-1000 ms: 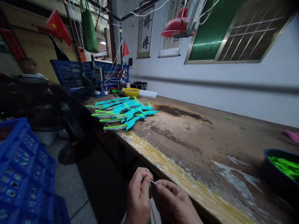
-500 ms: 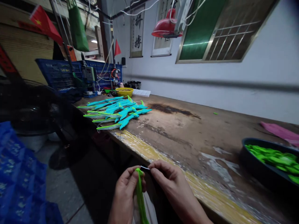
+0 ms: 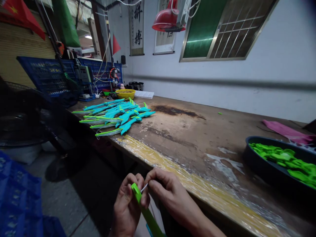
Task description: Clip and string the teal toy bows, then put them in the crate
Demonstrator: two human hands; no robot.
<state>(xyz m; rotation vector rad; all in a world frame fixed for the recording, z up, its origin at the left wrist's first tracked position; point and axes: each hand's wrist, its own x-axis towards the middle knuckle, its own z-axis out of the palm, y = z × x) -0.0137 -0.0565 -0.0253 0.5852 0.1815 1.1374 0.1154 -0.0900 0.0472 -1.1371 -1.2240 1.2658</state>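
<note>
At six o'clock, just off the near edge of the surface [image 3: 172, 133], the left hand [image 3: 127, 205] is keeping its grip pinched round a bright green strip [image 3: 145, 209], whose tip is leaning toward eleven. The right hand [image 3: 164, 189] is pinching its grip tight on a thin white cord [image 3: 144, 188] beside that tip. From the hands, blue-and-green toy bows [image 3: 128, 123] are lying heaped at eleven, a yellow bowl [image 3: 132, 96] is sitting near twelve, and a dark basin [image 3: 259, 169] is holding green pieces [image 3: 278, 156] at three.
</note>
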